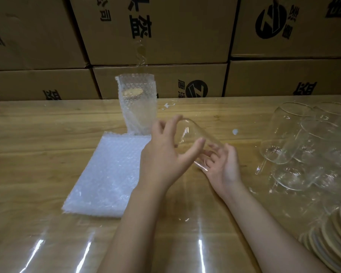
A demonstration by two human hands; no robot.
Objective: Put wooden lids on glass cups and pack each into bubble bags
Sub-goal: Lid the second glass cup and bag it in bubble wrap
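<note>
Head view: left hand (161,154) and right hand (222,166) grip tilted cup (189,133), fingers (172,125) seemingly loose; it could slip onto three-o'clock cups (295,134).

glass cup (192,139) tilted midair, seemingly lidless, bubble bags (106,174) stacked flat

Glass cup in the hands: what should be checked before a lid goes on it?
1. Grip on the glass cup: ok, left hand and right hand both hold it, tilted, above the table.
2. No lid on it yet: ok.
3. Supply of wooden lids: ok, stacked at the right.
4. Supply of bubble bags: ok, flat pile at the left.
5. Hand free for a lid: not ok, both busy.
6. Cup uncracked: cannot tell, blurred.
</note>
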